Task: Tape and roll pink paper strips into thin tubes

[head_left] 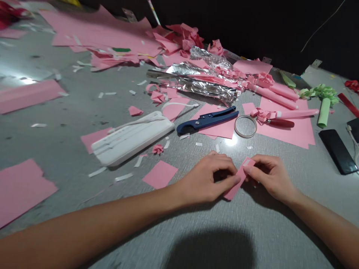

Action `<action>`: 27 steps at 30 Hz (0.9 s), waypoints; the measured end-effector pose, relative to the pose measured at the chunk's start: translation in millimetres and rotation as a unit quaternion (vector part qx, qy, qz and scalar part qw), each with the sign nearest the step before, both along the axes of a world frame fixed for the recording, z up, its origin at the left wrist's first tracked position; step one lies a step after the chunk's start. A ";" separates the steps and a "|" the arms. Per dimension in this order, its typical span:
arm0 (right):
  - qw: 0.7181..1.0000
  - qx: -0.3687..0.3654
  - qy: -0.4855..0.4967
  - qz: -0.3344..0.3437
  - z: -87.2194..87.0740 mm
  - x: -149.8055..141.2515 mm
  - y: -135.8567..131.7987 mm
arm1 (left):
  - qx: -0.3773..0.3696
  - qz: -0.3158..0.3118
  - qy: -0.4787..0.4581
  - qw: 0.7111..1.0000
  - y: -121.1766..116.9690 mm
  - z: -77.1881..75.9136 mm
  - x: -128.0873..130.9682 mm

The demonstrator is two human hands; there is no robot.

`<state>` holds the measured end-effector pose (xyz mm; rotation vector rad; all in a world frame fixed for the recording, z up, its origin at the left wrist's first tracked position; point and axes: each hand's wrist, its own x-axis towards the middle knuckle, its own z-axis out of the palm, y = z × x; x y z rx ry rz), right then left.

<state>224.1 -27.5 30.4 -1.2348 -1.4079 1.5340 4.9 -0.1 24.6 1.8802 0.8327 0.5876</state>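
My left hand (209, 179) and my right hand (269, 175) meet near the front middle of the grey table (196, 231). Both pinch a small folded pink paper strip (238, 181) that lies tilted between them, with a bit of white tape at its upper end. The left fingers curl over the strip's lower part. Thumb and fingertips of the right hand grip its upper end. A small pink paper square (159, 174) lies just left of my left hand.
Behind the hands lie blue-handled cutters (206, 119), a clear tape ring (245, 126), a white plastic case (131, 138), crumpled foil (202, 80), pink paper rolls and sheets (283, 127), green paper curls (322, 97) and a black phone (338, 151). Pink scraps litter the left side.
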 end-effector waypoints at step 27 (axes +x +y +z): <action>0.995 -0.088 0.007 0.053 0.6 1.7 2.0 | 0.025 0.054 -0.023 0.998 -2.5 -2.5 -0.9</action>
